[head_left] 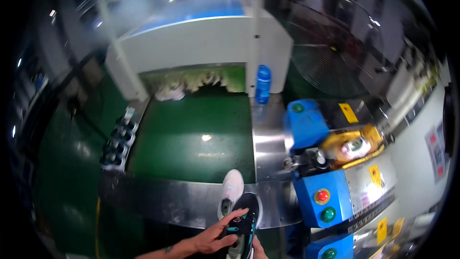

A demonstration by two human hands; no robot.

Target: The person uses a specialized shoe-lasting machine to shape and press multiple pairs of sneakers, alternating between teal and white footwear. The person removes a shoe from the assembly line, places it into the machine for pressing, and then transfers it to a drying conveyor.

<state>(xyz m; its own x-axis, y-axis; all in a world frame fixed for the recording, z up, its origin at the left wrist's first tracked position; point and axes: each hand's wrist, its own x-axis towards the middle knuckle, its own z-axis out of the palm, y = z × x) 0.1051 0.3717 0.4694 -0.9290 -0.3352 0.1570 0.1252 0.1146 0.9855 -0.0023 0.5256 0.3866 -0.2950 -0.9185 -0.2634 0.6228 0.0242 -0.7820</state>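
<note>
A black sneaker (253,210) with teal accents and a pale sole is held near the lower edge, toe pointing away. My left hand (211,239) is closed on its left side, with fingers over the laces and tongue. At the heel end, my right hand (259,248) grips the right side; most of it is cut off by the frame. A grey-green piece, seemingly a shoe last, shows in the sneaker's opening. Just beyond, a white-pink sneaker (233,186) rests on the metal ledge (177,201), a similar piece in its opening.
A green conveyor belt (191,139) runs to a fringed tunnel opening (196,77), where a pale shoe (171,94) sits. A blue bottle (263,85) stands on the right rail. Blue-housed machines (322,182) hold a shoe (356,147). A rack of dark pieces (118,142) lies left.
</note>
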